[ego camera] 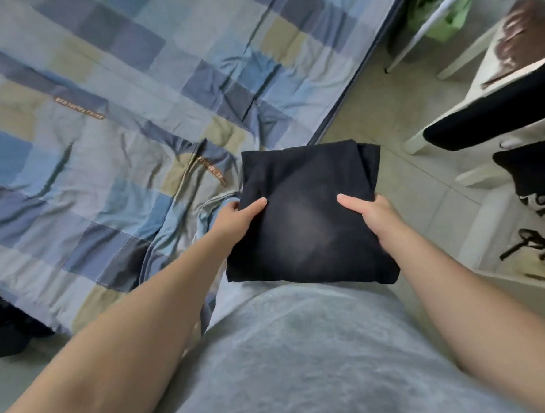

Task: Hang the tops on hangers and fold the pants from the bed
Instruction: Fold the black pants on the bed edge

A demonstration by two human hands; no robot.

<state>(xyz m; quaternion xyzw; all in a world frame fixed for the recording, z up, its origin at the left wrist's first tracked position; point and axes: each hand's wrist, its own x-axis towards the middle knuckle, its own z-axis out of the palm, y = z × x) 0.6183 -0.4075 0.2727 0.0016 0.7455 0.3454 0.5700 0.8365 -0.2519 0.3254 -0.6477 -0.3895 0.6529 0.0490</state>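
The left hand (241, 216) is gripping the left edge of the folded black pants (304, 178), its thumb (255, 205) lying flat on top of the cloth and its fingers tucked out of sight underneath. The right hand (372, 214) is holding the opposite edge in the same way, thumb (349, 201) on top and fingers hidden below. Both grips are closed on the fabric, pinching the bundle between thumb and fingers.

The pants are forming a thick, roughly square packet with stacked layers showing along its far and right sides. The two hands are holding it level in the air in front of the person's grey top (305, 348), with nothing under it touching it. Its left part is hanging over the near right corner of the bed (101, 137), and its right part over the pale tiled floor (386, 103).

The bed is wearing a rumpled checked cover (165, 47) in blue, grey and beige, which is spilling down over the corner just below the left hand. Well apart to the right, a white piece of furniture (478, 94) is carrying a black garment (489, 126) draped over it. Something green (451, 13) is lying beyond the bed's far right edge, behind a slanting white pole (438, 14). A dark heap (8, 334) is sitting on the floor past the bed's near left edge; it is too blurred to tell what it is.
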